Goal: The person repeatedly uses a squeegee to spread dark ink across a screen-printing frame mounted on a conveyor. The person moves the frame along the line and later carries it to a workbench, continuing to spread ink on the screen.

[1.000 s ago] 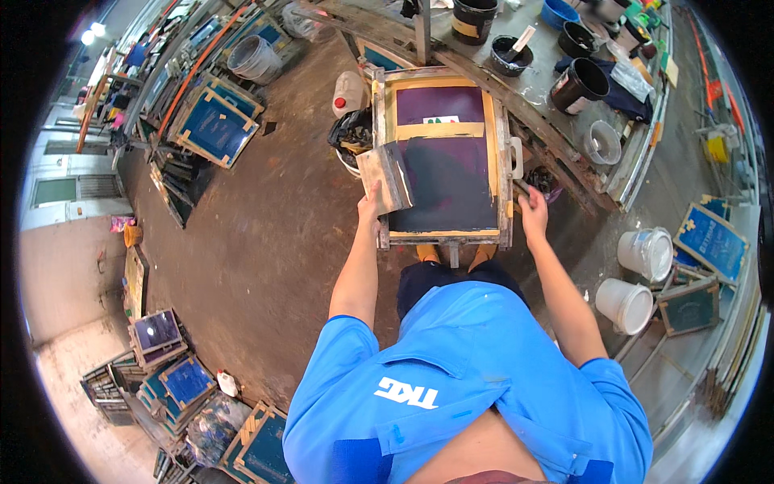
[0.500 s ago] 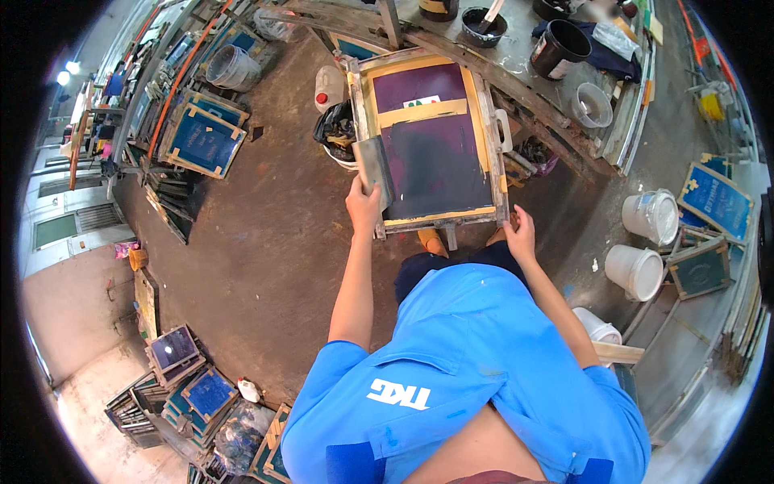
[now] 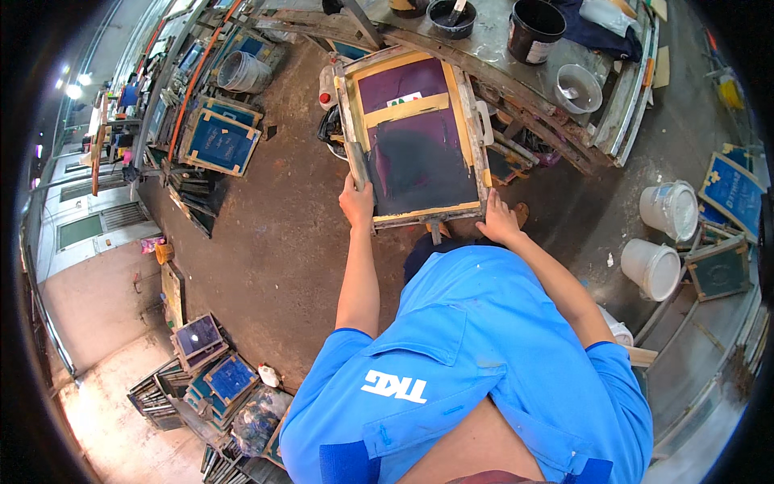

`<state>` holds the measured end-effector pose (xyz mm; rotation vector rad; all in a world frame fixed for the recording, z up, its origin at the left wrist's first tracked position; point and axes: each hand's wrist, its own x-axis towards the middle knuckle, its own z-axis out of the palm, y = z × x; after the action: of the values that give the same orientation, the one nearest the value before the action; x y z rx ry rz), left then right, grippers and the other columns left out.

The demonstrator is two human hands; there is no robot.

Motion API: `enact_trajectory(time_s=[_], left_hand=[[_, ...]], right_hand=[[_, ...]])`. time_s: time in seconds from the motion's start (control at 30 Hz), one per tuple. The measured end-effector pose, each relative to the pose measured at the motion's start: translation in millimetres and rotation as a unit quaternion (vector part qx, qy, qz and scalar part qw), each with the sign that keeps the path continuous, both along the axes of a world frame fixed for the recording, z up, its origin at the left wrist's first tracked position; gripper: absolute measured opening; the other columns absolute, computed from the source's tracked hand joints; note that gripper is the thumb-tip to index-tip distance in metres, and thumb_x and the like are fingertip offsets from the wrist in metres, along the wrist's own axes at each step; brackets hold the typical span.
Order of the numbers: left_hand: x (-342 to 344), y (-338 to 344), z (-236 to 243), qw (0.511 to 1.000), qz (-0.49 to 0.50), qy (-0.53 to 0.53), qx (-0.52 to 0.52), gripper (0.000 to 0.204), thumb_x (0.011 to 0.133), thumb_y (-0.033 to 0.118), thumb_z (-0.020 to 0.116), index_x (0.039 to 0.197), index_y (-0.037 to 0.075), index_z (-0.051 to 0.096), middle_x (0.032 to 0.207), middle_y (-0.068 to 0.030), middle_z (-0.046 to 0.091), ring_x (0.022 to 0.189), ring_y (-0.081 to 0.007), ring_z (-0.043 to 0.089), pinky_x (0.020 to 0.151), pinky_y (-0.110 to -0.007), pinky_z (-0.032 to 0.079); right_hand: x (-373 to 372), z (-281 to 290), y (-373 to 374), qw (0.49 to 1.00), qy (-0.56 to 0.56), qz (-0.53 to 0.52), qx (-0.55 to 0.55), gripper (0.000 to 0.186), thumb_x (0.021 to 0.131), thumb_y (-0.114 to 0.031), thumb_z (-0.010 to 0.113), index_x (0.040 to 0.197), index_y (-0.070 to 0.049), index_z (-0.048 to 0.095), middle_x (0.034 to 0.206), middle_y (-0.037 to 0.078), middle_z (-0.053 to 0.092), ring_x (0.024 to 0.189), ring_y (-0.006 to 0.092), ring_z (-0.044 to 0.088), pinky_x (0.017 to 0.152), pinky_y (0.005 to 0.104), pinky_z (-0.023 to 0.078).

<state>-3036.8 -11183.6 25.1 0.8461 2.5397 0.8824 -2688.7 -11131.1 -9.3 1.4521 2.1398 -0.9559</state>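
A wooden-framed printing screen [image 3: 421, 215] lies in front of me, edged with yellow tape. Its mesh [image 3: 419, 161] is purple, with a wide dark smear over the nearer part; a yellow strip crosses above it, and a small white, red and green patch shows beside that strip. My left hand [image 3: 356, 203] is closed round the lower end of a flat, grey-tan squeegee [image 3: 358, 163], which is tilted along the screen's left rail. At the near right corner, my right hand [image 3: 501, 223] grips the frame, fingers along the rail and thumb on the near side.
Beyond the screen, a worktable [image 3: 484, 50] carries a black tub [image 3: 535, 32], a dark bowl [image 3: 451, 18] and a clear tub [image 3: 577, 89]. White buckets [image 3: 669, 211] stand on the right. Blue screens [image 3: 218, 143] lean at the left, and more are stacked at the lower left.
My right hand has come inward onto the screen's near right corner. The squeegee in my left hand has turned more edge-on against the left rail. The whole view has shifted slightly.
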Motion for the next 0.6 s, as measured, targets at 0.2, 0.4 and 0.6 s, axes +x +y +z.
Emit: enact_trajectory(time_s=[0.2,0.4,0.6], left_hand=[[0.7,19.9,-12.6,0.998,-0.016,0.019,-0.059,0.051,0.083,0.026,0.071,0.131,0.009,0.066,0.107,-0.0232,0.073,0.100,-0.0393,0.071,0.088,-0.046,0.054],[1.5,50.4,-34.4,0.994,-0.023,0.038,-0.097,0.051,0.080,0.029,0.073,0.126,0.007,0.068,0.106,-0.0239,0.073,0.102,-0.0416,0.070,0.090,-0.048,0.054],[2.8,82.2,-49.7,0.993,-0.035,0.036,-0.110,0.047,0.076,0.030,0.076,0.120,0.011,0.073,0.107,-0.0233,0.073,0.102,-0.0412,0.070,0.090,-0.049,0.054]], right_hand=[[-4.1,-3.2,6.9,0.999,-0.022,0.042,-0.003,0.111,0.087,-0.039,0.074,0.156,0.012,0.004,0.160,0.030,0.026,0.139,0.0413,0.041,0.108,0.0558,0.041],[1.0,-12.5,6.4,0.998,-0.005,0.054,0.013,0.110,0.086,-0.037,0.076,0.156,0.013,0.006,0.156,0.029,0.032,0.137,0.0404,0.043,0.107,0.0538,0.042],[9.2,-21.3,3.4,0.998,0.026,0.057,0.024,0.109,0.086,-0.033,0.077,0.156,0.011,0.007,0.156,0.028,0.033,0.137,0.0400,0.044,0.109,0.0537,0.041]])
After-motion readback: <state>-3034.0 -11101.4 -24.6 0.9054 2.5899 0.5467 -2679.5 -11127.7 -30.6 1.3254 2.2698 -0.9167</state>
